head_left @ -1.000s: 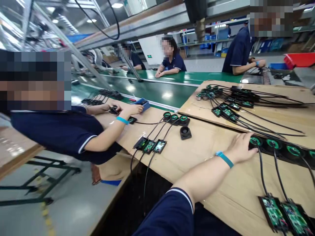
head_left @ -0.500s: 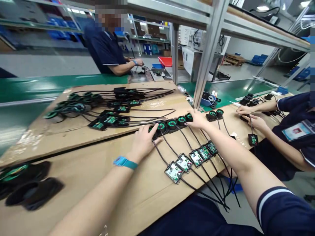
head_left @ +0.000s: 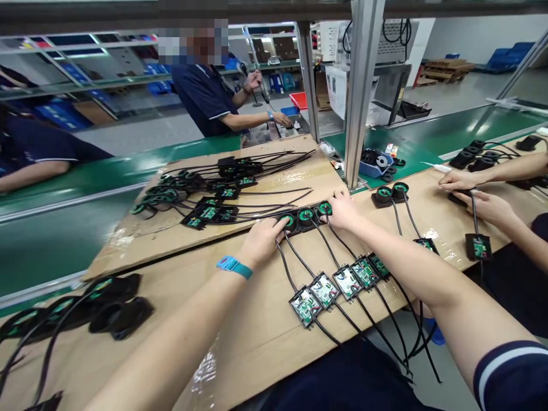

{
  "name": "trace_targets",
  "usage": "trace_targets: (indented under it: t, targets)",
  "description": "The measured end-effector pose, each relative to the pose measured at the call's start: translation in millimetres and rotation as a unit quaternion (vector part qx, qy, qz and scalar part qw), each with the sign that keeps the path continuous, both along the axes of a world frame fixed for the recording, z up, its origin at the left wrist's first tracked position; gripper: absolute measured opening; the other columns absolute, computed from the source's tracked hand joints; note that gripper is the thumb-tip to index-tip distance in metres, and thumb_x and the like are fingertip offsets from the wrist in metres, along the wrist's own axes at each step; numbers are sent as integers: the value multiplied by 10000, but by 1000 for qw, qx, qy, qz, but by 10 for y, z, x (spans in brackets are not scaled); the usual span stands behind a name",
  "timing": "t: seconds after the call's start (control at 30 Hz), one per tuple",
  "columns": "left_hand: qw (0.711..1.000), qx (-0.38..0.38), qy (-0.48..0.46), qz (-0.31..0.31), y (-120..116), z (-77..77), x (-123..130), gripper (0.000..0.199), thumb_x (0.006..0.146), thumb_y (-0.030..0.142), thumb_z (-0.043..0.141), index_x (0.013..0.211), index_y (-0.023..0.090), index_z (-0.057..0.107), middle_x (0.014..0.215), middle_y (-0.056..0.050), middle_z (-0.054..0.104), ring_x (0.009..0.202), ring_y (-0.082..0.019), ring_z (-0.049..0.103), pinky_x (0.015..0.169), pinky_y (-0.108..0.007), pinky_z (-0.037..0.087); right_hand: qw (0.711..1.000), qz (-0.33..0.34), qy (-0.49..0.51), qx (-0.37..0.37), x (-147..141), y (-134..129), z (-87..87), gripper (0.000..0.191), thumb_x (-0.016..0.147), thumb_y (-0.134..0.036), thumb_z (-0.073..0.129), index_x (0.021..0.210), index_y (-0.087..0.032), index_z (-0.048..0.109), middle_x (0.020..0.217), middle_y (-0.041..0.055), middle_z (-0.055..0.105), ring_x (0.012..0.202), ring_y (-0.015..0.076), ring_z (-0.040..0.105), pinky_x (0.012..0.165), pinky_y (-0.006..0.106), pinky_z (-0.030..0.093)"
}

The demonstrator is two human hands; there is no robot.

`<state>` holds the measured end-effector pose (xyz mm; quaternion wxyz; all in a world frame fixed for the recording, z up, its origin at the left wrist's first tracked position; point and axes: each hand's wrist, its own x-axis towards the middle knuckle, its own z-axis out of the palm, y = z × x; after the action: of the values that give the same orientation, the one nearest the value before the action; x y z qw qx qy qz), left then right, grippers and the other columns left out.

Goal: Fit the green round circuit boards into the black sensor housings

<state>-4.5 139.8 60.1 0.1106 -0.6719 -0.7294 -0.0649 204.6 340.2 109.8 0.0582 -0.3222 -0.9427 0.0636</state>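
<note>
A row of round black parts with green rings (head_left: 305, 216) lies on the cardboard-covered bench (head_left: 265, 319), each wired by a black cable to an open black box with a green circuit board (head_left: 331, 286). My left hand (head_left: 262, 240) rests on the left end of that row, fingers over a round part. My right hand (head_left: 342, 209) presses on the right end of the row. Both hands lie flat on the parts rather than lifting them.
A raised cardboard sheet (head_left: 141, 240) carries a pile of the same wired parts (head_left: 205, 194). More black parts (head_left: 115, 308) lie at the left. A metal post (head_left: 359, 97) stands behind. A co-worker's hands (head_left: 475, 197) work at the right; another person (head_left: 205, 91) stands across the green conveyor (head_left: 64, 228).
My view swung right and then steadied. My right hand came onto the row's right end; the left hand stays on the left end. The person across raised a tool.
</note>
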Motion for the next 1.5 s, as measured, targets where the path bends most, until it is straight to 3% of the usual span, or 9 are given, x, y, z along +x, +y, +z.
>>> trace_targets:
  t: [0.47, 0.7, 0.8, 0.87, 0.97, 1.07, 1.2, 1.33, 1.5]
  targets:
    - [999, 3, -35, -17, 648, 51, 638, 436, 1053, 426, 374, 1332, 188, 609, 941, -125, 631, 907, -278, 584, 788, -385, 448, 994, -86, -57, 25, 394, 458, 180, 539, 778, -470, 748, 1181, -113, 720, 1310, 235, 595, 1253, 416, 459, 1015, 523, 452]
    - [998, 52, -44, -12, 664, 62, 706, 556, 989, 355, 514, 1490, 125, 444, 1222, -215, 614, 1155, -369, 564, 965, -512, 460, 993, -91, -55, 49, 715, 425, 264, 655, 842, -257, 689, 1473, -184, 526, 1506, 217, 470, 1373, 400, 430, 1062, 567, 424]
    - [987, 134, -86, -2, 295, 0, 626, 696, 940, 376, 614, 1541, 146, 348, 1437, -232, 504, 1335, -391, 474, 1083, -556, 418, 998, -24, 13, 55, 989, -175, 293, 613, 914, -301, 634, 1490, -141, 497, 1595, 237, 364, 1462, 396, 347, 1133, 598, 357]
    - [978, 171, -115, 34, -90, -102, 573, 725, 943, 421, 620, 1553, 168, 319, 1482, -222, 471, 1383, -380, 447, 1134, -561, 397, 995, 91, 43, 22, 1147, -776, 229, 585, 934, -423, 640, 1442, -146, 552, 1616, 235, 342, 1484, 397, 325, 1159, 608, 327]
    - [968, 170, -142, 114, -806, -291, 535, 704, 955, 479, 599, 1539, 190, 332, 1473, -215, 483, 1382, -372, 463, 1144, -573, 405, 957, 287, 45, -18, 1295, -1630, -22, 668, 885, -556, 702, 1437, -207, 560, 1630, 217, 338, 1508, 388, 305, 1177, 612, 294]
    - [958, 156, -143, 193, -1527, -419, 484, 689, 961, 498, 584, 1518, 171, 344, 1454, -225, 494, 1380, -369, 471, 1145, -576, 409, 931, 358, 77, 5, 1320, -2055, -368, 642, 846, -618, 727, 1357, -241, 631, 1601, 196, 410, 1493, 385, 344, 1174, 605, 276]
    - [946, 144, -78, 280, -2357, -395, 233, 681, 955, 482, 591, 1493, 128, 368, 1497, -253, 445, 1433, -397, 403, 1180, -599, 346, 920, 371, 114, 49, 1206, -2013, -683, 599, 878, -690, 636, 1305, -273, 682, 1586, 158, 454, 1461, 385, 403, 1175, 605, 256]
    - [906, 175, -47, 381, -3023, -278, -102, 679, 938, 455, 607, 1478, 109, 384, 1542, -274, 385, 1473, -418, 339, 1183, -641, 301, 927, 356, 106, 53, 1232, -1800, -708, 362, 960, -497, 569, 1255, -341, 708, 1569, 104, 488, 1450, 365, 435, 1159, 623, 288]
    - [859, 260, -137, 419, -3283, -279, -527, 808, 886, 457, 650, 1507, 68, 310, 1530, -269, 405, 1465, -381, 375, 1212, -580, 313, 951, 296, 81, 30, 1272, -1600, -721, 456, 818, -263, 604, 1225, -437, 715, 1540, 57, 522, 1415, 398, 468, 1136, 674, 302]
